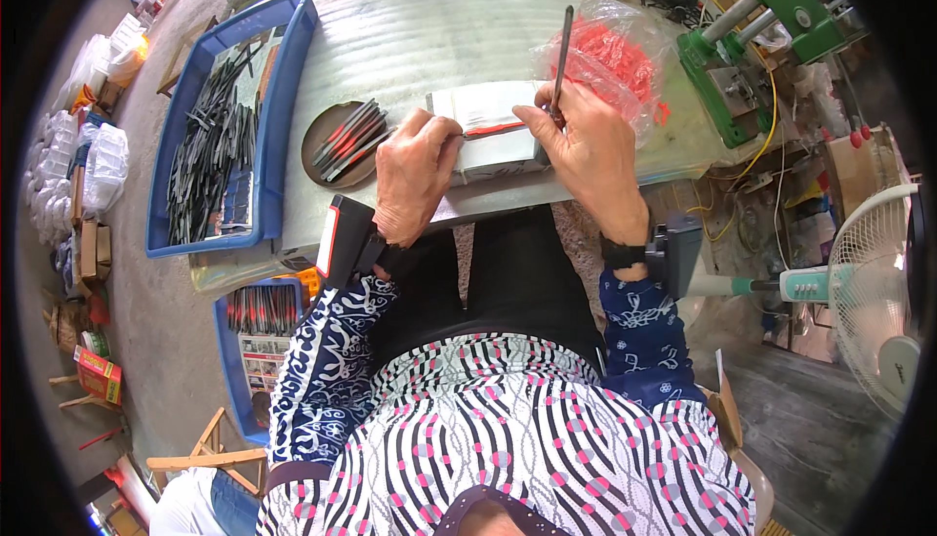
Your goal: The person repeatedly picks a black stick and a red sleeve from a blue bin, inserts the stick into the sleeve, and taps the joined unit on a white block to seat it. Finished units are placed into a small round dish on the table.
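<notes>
My left hand point(420, 170) is closed, its thumb and fingertips pinching the left end of a thin dark piece with a red strip point(496, 130) along it. This piece lies across a white-topped block point(478, 102) at the table's near edge. My right hand point(593, 136) is closed round a slim dark rod-like tool point(565, 48) that points up and away. Its thumb reaches the red strip's right end. Beside my left hand, a round brown dish point(314, 150) bears several dark slim pieces with red middles point(351, 138).
A blue crate point(265, 160) of dark strips point(210, 160) stands at the left. Behind my right hand is a clear bag of red pieces point(615, 53). A green machine point(727, 87) is at the right, near a fan point(878, 292). Another blue crate point(226, 360) sits lower left.
</notes>
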The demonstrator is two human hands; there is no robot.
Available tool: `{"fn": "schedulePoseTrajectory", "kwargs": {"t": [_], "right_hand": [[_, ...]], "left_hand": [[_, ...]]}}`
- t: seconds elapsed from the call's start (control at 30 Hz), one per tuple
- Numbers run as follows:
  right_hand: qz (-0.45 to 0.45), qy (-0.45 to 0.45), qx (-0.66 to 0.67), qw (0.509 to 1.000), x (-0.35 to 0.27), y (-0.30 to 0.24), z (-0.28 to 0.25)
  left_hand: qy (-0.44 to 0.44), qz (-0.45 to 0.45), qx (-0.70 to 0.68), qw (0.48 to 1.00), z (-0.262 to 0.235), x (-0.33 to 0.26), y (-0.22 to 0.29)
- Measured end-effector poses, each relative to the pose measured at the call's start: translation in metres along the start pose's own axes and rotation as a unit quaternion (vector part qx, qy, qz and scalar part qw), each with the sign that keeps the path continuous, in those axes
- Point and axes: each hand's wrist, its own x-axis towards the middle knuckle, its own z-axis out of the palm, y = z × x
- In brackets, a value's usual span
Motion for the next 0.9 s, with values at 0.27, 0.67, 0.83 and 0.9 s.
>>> {"fn": "schedulePoseTrajectory", "kwargs": {"t": [0.27,0.67,0.83,0.9], "right_hand": [[-0.022,0.075,0.233,0.969,0.015,-0.018,-0.009],[0.009,0.099,0.289,0.952,0.02,-0.015,-0.026],[0.004,0.04,0.108,0.993,0.014,-0.009,0.008],[-0.005,-0.011,0.094,0.996,0.007,0.011,0.014]], "left_hand": [[0.001,0.008,-0.002,1.0,-0.001,-0.001,0.0],[0.005,0.018,-0.009,1.0,-0.002,-0.002,-0.001],[0.004,0.018,-0.005,1.0,-0.003,0.001,0.0],[0.015,0.035,0.023,0.999,-0.002,0.006,-0.002]]}}
